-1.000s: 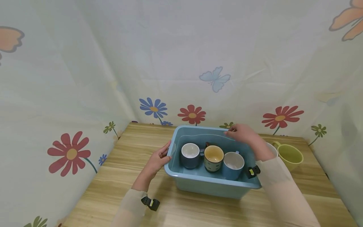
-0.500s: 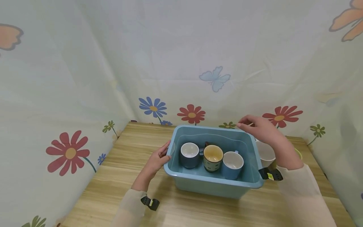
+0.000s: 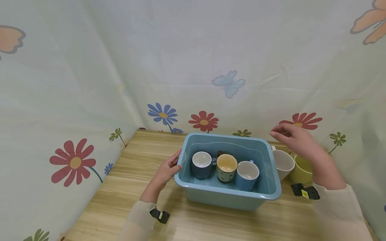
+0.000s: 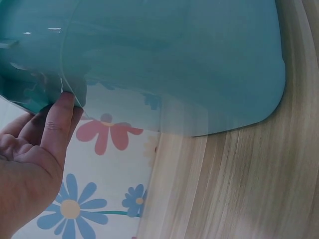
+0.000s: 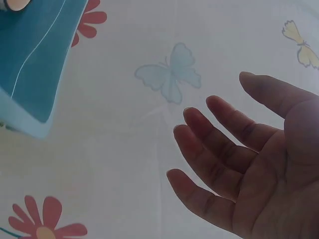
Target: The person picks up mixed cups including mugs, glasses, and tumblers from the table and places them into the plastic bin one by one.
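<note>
My left hand holds the left end of a blue plastic bin. Its fingers lie at the rim, and the left wrist view shows the fingertips against the bin wall. Standing upright inside are a dark blue mug, a patterned mug with a cream inside and a blue mug with a white inside. Beyond the bin's right end, my right hand hovers with relaxed, slightly bent fingers and nothing in it. A white mug and a yellow-green mug are just below it.
The bin rests on a wood-grain table. Behind and to both sides hangs a pale curtain printed with flowers and butterflies. My right forearm partly covers the yellow-green mug.
My right hand has moved from over the bin's far rim to the right, out past its right end. The left hand stays at the rim, and the mugs inside have not moved.
</note>
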Tool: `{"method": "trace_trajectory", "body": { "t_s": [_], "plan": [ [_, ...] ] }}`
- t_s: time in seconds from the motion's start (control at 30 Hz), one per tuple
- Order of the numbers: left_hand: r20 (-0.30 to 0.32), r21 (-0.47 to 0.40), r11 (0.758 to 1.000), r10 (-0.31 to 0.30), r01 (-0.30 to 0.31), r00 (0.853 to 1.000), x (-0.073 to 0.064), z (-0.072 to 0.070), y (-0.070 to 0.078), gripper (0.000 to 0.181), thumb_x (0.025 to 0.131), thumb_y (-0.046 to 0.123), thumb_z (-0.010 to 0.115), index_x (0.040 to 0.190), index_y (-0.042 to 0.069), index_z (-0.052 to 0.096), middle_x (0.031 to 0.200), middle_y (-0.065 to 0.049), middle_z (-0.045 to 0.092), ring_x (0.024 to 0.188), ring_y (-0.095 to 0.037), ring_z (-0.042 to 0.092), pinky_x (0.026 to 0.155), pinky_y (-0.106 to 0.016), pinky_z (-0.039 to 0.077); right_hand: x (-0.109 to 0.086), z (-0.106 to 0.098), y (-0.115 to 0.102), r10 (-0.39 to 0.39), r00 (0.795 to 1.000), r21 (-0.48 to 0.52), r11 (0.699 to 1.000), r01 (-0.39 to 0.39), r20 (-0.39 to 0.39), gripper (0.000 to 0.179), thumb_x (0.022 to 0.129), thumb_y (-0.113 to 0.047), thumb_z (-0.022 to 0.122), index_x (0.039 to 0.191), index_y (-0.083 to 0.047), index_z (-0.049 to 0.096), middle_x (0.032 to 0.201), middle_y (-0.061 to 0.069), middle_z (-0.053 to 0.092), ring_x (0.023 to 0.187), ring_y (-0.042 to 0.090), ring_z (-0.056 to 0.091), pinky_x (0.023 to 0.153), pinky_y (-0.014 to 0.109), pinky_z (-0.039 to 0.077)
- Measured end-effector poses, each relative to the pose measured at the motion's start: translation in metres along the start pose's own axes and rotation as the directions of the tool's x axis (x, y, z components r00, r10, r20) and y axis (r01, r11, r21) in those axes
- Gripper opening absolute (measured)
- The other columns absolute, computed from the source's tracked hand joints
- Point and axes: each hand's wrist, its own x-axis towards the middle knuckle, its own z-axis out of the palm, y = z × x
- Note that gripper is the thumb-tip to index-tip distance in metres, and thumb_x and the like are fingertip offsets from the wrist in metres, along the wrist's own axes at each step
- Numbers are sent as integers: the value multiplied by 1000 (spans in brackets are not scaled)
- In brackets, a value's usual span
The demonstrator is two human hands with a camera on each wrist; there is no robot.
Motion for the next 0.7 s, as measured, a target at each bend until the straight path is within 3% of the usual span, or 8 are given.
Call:
{"method": "trace_trajectory", "body": {
  "t_s": [0.3, 0.53, 0.7],
  "plan": [
    [5, -12, 1000, -2, 2, 1000, 0, 0, -2, 73, 94, 9, 55, 162, 18, 30, 163, -16, 40, 148, -39, 43, 111, -56, 47, -17, -9, 28, 35, 998, -25, 999, -36, -61, 43, 105, -34, 55, 130, 1, 59, 117, 26, 66, 110, 43, 59, 80, 40, 50],
    [-2, -14, 1000, -8, 8, 1000, 0, 0, -2, 73, 94, 8, 55, 162, 18, 30, 163, -15, 39, 148, -39, 43, 111, -56, 48, -31, -10, 54, 92, 993, 19, 996, -91, -68, 54, 106, -33, 52, 141, 8, 46, 138, 37, 50, 119, 57, 51, 91, 71, 49],
    [-4, -6, 1000, -14, 14, 1000, 1, 0, -1, 73, 94, 9, 55, 162, 19, 31, 163, -15, 41, 147, -38, 45, 110, -54, 49, -40, -7, 76, 86, 991, 15, 996, -85, -104, 64, 104, -28, 58, 148, 13, 35, 144, 41, 40, 123, 61, 44, 96, 77, 41]
  ]
}}
